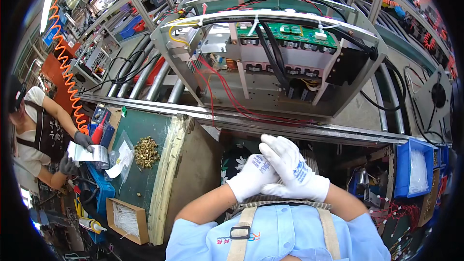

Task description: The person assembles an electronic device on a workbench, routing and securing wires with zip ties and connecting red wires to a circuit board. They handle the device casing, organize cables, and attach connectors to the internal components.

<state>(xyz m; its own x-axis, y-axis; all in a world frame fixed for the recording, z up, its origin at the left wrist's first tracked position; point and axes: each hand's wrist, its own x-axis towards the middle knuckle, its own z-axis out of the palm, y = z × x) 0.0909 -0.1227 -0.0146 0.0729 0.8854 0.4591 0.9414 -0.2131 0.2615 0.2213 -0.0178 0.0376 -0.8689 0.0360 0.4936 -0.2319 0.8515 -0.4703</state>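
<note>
Both of my hands wear white gloves with blue print and rest together in front of my waist. My right hand (294, 168) lies across the left one, its fingers stretched out and pressed flat. Under it is my left hand (252, 175), whose fingers are covered by the right. No object shows in either hand. Beyond them stands an open metal chassis (270, 97), with a green circuit board (290, 36), thick black cables (273, 50) and thin red wires (223, 84). It sits on a roller conveyor (159, 79).
Left, a green bench (140, 183) bears a heap of brass fittings (146, 152) and a box of white ties (126, 220). A co-worker in grey gloves holds a white roll (99, 157). Right are a blue bin (413, 168) and a fan panel (437, 95).
</note>
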